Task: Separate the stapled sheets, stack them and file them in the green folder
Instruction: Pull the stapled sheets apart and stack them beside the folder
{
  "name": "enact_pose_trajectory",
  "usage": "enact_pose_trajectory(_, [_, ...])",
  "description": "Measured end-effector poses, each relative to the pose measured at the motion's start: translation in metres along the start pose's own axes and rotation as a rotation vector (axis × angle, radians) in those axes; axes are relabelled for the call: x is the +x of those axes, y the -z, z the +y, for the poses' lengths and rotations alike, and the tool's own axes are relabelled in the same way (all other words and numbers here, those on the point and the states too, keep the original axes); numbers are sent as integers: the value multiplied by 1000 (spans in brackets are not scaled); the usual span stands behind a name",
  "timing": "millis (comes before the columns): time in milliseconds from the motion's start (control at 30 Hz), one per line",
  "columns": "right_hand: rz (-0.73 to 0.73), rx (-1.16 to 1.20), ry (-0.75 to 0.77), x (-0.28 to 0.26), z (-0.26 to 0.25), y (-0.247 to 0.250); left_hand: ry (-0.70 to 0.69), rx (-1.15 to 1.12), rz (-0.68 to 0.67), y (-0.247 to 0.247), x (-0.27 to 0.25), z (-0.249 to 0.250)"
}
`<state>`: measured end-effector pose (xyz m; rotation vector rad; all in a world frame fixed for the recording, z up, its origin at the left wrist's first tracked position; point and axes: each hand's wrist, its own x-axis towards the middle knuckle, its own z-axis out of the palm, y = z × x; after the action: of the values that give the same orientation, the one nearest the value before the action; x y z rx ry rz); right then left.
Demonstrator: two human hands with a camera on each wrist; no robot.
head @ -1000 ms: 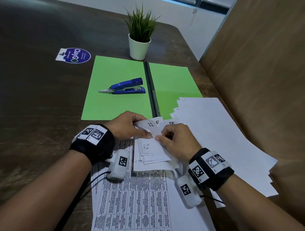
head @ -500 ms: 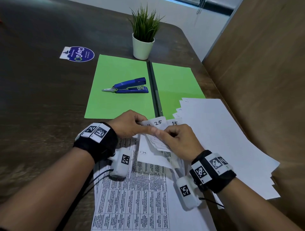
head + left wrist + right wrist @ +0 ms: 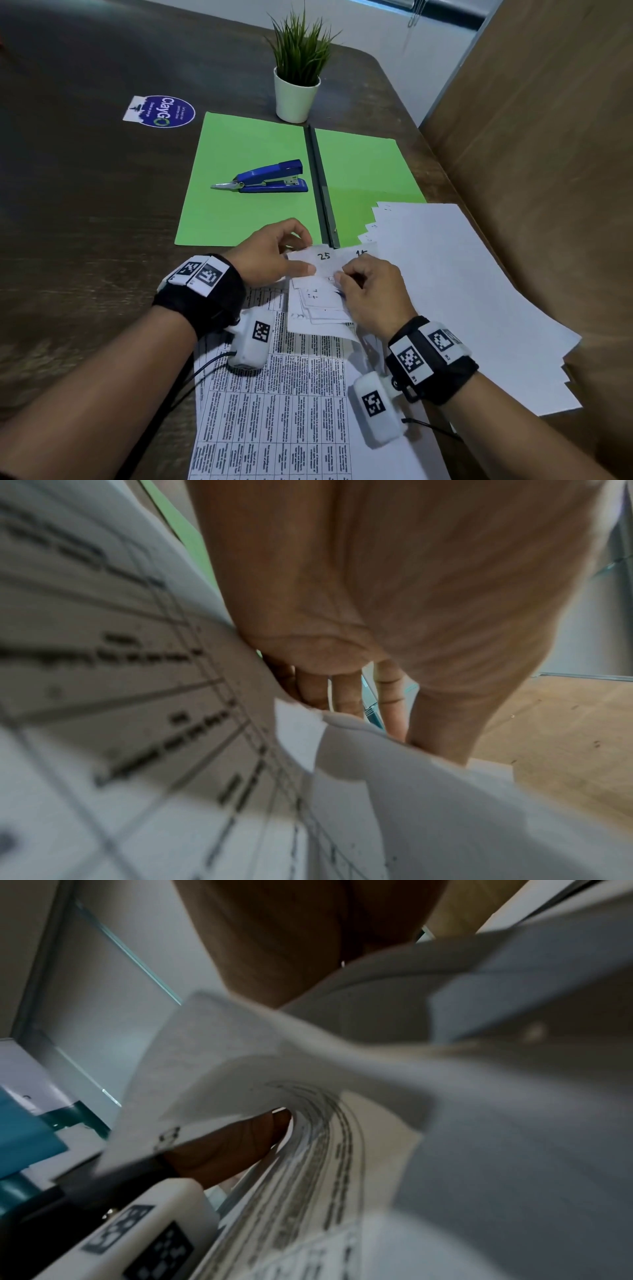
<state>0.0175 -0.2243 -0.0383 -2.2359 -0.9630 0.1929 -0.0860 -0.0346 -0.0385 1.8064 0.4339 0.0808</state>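
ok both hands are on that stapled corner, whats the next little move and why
Probably pull the top sheet free at the corner. The left hand and right hand both pinch the stapled sheets there, leaves fanned and folded back, while the blue stapler lies unused on the open green folder.

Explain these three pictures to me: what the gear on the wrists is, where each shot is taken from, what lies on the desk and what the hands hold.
No machine here: a person works with bare hands. The black bands with white boxes are wrist cameras; a third camera sits on the head. The wide picture is the head view; the two blurry close-ups look along each hand.

On the desk lie an open green folder with a blue stapler on it, a potted plant, a sticker and a loose pile of white sheets.

The left hand and right hand both pinch the top corner of a stapled bundle, its pages folded back.
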Motion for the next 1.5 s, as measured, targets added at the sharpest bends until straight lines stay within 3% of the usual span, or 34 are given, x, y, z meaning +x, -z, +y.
enact_pose_trajectory(333, [-4,157,-69,-7,-1,-1,-37,46,-73,2,-4,5])
enact_pose_trajectory(500, [-66,271,-112,-5,-3,0,43,32,-73,-2,-8,15])
enact_pose_trajectory(700, [22,244,-140,-1,5,-3,22,33,-35,0,-6,11])
enact_pose_trajectory(900, [-3,124,-45,2,8,-6,0,16,26,0,-3,5])
enact_pose_trajectory(1500, [37,435,-233,2,-4,0,24,23,-55,1,-3,7])
